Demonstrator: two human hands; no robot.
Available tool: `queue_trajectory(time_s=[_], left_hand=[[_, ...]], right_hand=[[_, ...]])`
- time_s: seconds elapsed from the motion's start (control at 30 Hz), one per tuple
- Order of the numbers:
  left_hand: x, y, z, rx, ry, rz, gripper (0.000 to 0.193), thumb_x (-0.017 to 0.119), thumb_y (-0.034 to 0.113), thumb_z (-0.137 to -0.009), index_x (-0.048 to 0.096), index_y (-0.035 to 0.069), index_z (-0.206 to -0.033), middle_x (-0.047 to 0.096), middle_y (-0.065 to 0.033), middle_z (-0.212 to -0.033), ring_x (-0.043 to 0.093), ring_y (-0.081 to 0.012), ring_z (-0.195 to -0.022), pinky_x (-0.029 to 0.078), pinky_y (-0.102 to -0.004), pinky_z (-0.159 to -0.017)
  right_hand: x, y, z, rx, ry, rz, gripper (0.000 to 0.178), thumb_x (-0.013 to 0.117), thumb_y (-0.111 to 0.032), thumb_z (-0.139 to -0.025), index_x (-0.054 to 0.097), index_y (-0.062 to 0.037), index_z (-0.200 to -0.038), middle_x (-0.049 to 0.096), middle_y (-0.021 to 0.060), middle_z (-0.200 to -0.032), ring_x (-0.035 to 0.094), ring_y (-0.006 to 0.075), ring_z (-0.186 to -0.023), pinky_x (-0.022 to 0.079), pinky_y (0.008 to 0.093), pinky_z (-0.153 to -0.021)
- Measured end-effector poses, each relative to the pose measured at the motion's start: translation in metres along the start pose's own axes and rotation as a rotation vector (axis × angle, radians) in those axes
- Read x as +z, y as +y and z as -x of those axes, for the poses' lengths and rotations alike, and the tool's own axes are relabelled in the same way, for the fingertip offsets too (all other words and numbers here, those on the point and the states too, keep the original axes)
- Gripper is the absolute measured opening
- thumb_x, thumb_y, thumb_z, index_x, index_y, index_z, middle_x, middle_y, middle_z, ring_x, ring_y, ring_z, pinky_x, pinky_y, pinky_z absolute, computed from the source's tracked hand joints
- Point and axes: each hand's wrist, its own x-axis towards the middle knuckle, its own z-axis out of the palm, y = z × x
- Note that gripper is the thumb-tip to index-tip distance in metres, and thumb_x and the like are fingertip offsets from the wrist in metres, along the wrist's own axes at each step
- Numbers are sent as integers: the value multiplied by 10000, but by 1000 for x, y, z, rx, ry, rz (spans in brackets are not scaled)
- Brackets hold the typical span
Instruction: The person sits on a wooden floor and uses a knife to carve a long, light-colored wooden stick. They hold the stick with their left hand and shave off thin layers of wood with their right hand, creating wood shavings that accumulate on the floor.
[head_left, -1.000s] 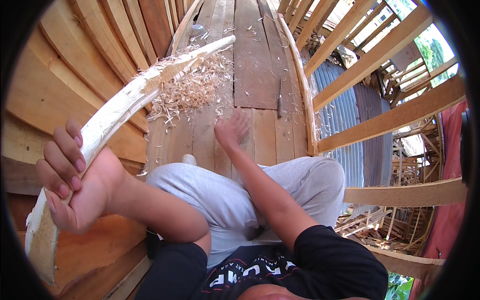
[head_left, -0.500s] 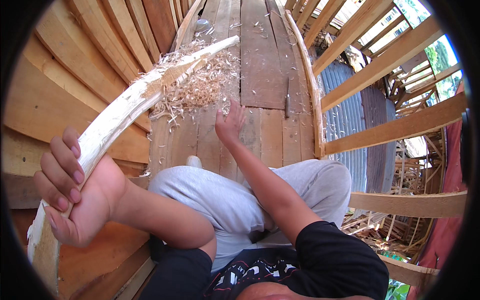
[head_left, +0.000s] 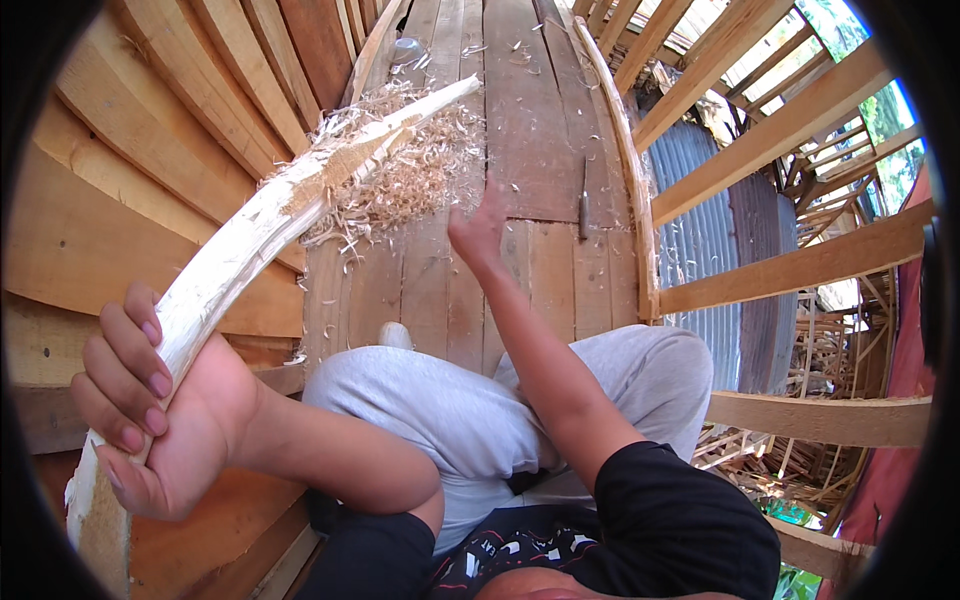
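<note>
My left hand (head_left: 170, 410) is wrapped round a long, peeled wooden branch (head_left: 240, 245), pale and roughly shaved. The branch slants from the lower left up to its thinner tip over the floor, passing above a heap of curled wood shavings (head_left: 405, 185). My right hand (head_left: 478, 222) hovers over the floorboards right of the heap, holding nothing; it is a little blurred, with thumb and fingers apart. To its right a slim knife (head_left: 584, 200) lies on the boards, handle toward me, not touched by either hand.
Plank walling (head_left: 150, 190) rises close on my left. A wooden rail (head_left: 615, 110) edges the plank floor on the right, with slanted slats (head_left: 800, 255) and corrugated metal sheets (head_left: 700, 230) beyond. A small clear container (head_left: 407, 48) stands at the far end.
My right hand has shifted slightly right, toward the knife, and its fingers have drawn closer together. The left hand still grips the branch. The whole view has shifted a little.
</note>
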Motion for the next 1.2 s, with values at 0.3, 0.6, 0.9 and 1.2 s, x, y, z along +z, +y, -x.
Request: queue_trajectory(time_s=[0.3, 0.6, 0.9, 1.2], left_hand=[[-9, -14, 2, -33, -34, 18, 258, 594, 243, -647, 345, 224, -582, 310, 71, -539, 327, -101, -592, 298, -297, -746], [-9, -26, 8, -12, -1, 22, 268, 598, 254, -656, 342, 222, -586, 312, 71, -532, 323, -98, -582, 299, -296, -729], [14, -23, 10, 20, -100, -10, 318, 571, 311, -729, 296, 197, -619, 286, 50, -534, 259, -97, -549, 243, -296, -630], [74, -24, 38, -44, -203, 38, 320, 568, 296, -737, 294, 183, -616, 274, 54, -524, 244, -87, -527, 228, -271, -595]], right_hand=[[-26, 30, -46, 22, -513, -751, 781, 271, -547, -989, 202, 51, -1487, 66, 326, -1556, 50, 430, -1465, 12, 527, -1172], [-36, 28, -9, 253, -442, -635, 770, 322, -518, -1008, 93, 15, -1514, 338, 283, -1489, 256, 358, -1434, 177, 421, -1168], [-197, 46, -43, 85, -1041, 708, 630, 394, -484, -985, 562, 59, -1257, 569, 229, -1309, 508, 351, -1257, 377, 425, -1062], [-238, 104, -26, 261, -659, 789, 712, 465, -591, -920, 676, 83, -1007, 678, 252, -1039, 660, 392, -969, 498, 456, -853]])
